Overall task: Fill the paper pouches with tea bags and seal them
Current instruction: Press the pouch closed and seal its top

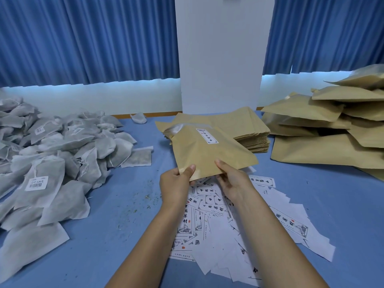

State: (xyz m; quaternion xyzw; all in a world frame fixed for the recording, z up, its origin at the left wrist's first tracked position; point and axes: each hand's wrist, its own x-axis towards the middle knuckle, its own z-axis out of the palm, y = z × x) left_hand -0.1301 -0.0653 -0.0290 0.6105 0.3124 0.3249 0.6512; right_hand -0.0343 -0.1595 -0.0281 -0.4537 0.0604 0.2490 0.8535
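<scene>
Both hands hold one brown paper pouch (209,154) by its near edge, above the blue table. My left hand (176,183) pinches its near left corner, thumb on top. My right hand (232,179) pinches the near edge further right, thumb on top as well. A white label sits on the pouch's upper face, and its far end gapes a little, showing a pale lining. A big heap of grey tea bags (52,161) covers the left of the table. Behind the held pouch lies a flat stack of empty pouches (247,129).
Bulging brown pouches (332,125) are piled at the right. Loose white printed labels (239,225) lie scattered under and around my forearms. A white pillar (220,59) and blue curtains stand behind the table. Tea crumbs dot the blue table (124,204).
</scene>
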